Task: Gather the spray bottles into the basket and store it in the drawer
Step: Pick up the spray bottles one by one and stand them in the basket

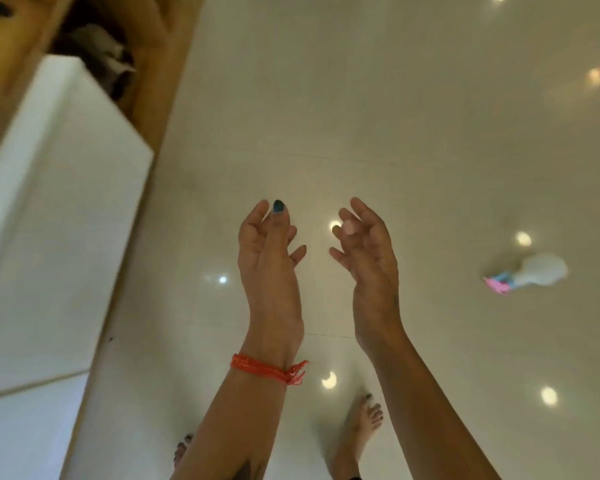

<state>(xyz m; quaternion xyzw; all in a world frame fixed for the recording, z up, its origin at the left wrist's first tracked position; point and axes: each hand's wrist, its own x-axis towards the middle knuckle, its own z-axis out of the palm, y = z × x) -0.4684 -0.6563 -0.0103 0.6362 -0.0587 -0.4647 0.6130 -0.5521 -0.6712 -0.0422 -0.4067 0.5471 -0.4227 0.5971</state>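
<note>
Spray bottle (pixel 530 275), 1 in view, lies on its side on the floor (pixel 395 98), right of both hands, nozzle pointing left. Right hand (pixel 368 258) is nearer; left hand (pixel 267 251) and right hang relaxed, holding nothing.

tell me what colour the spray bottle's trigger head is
Pink and blue, on a white spray bottle lying on the floor, seen in the head view.

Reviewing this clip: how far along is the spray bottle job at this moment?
Nothing looks done: no basket is in view. In hand: nothing; the left hand and right hand hover empty over the floor. Left: the spray bottle lying on the floor, plus storing the basket.
</note>
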